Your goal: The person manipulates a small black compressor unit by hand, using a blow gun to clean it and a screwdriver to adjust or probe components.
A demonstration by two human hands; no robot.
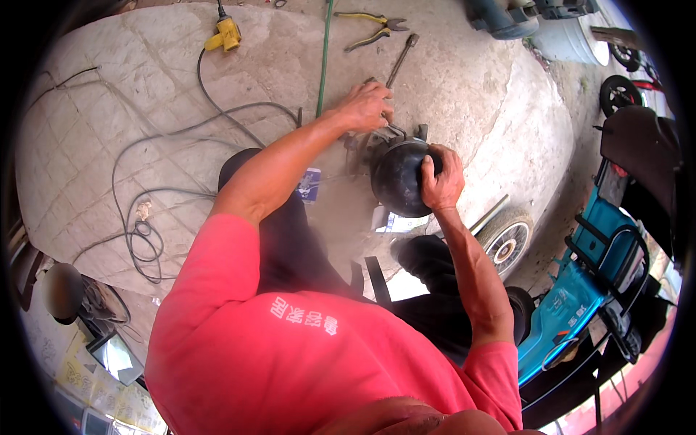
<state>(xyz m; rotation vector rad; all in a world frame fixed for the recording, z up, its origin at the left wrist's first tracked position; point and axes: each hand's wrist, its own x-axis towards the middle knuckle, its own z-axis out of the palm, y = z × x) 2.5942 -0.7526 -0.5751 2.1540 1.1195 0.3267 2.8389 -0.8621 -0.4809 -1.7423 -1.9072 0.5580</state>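
A black, dome-shaped metal housing (pixel 397 190) sits in front of me, with a fitting and a bent metal piece at its far edge. My right hand (pixel 444 183) grips its right side, the thumb on top and fingers wrapped round the edge. Just beyond the housing, to its left, my left hand (pixel 365 107) is closed beside the bent metal piece; what its fingers hold is hidden. Past that hand lies a long metal tool (pixel 403 59) with a thick end. Pliers with yellow handles (pixel 371 29) lie farther off on the concrete.
A green hose (pixel 325 65) runs away from my left hand. To the left, a dark cable (pixel 114 163) loops over the floor, near a yellow connector (pixel 228 34). A spoked wheel (pixel 506 243) and a turquoise vehicle (pixel 562 312) stand at right; a white bucket (pixel 569 42) is far right.
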